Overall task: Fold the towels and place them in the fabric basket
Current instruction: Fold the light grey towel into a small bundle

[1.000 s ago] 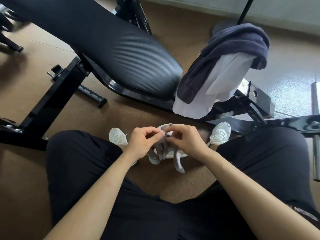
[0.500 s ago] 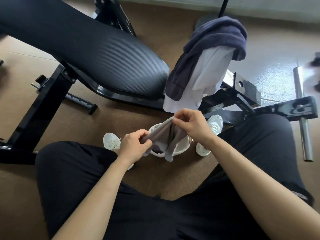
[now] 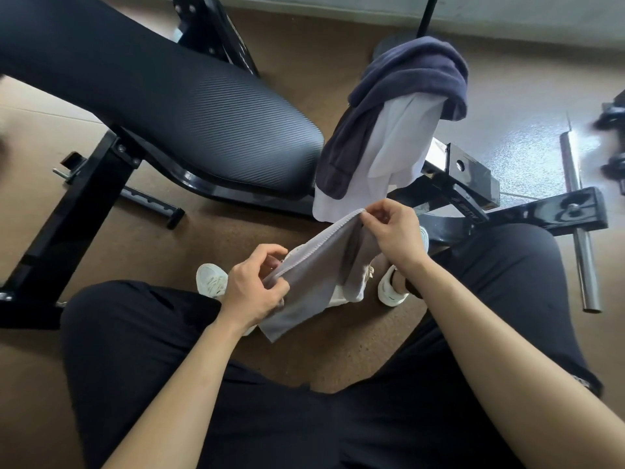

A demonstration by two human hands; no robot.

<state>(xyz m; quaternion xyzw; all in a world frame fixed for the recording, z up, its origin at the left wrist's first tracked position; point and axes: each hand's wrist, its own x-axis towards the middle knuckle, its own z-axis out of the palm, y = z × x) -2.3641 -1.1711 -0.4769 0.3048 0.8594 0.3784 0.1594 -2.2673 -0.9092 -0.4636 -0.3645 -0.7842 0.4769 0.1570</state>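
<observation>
View: head camera, looking down over the seated person's lap.
Left hand: closed in a pinch, thumb and fingers curled on the lower left end of the grey towel.
Right hand: closed in a pinch on the upper right end of the same hemmed edge, held higher than the left.
Grey towel: stretched slantwise between the two hands, above the floor and between the knees; the rest hangs down from the held edge.
Fabric basket: pale, on the floor between the white shoes, directly below the towel and mostly hidden by it.
Navy towel: draped over the black steel frame, unfolded, top layer.
White towel: under the navy one, hanging lower, its bottom edge just behind the right hand.
Black padded seat: left of the draped towels, tilted.
Steel bar: through the frame at far right.
</observation>
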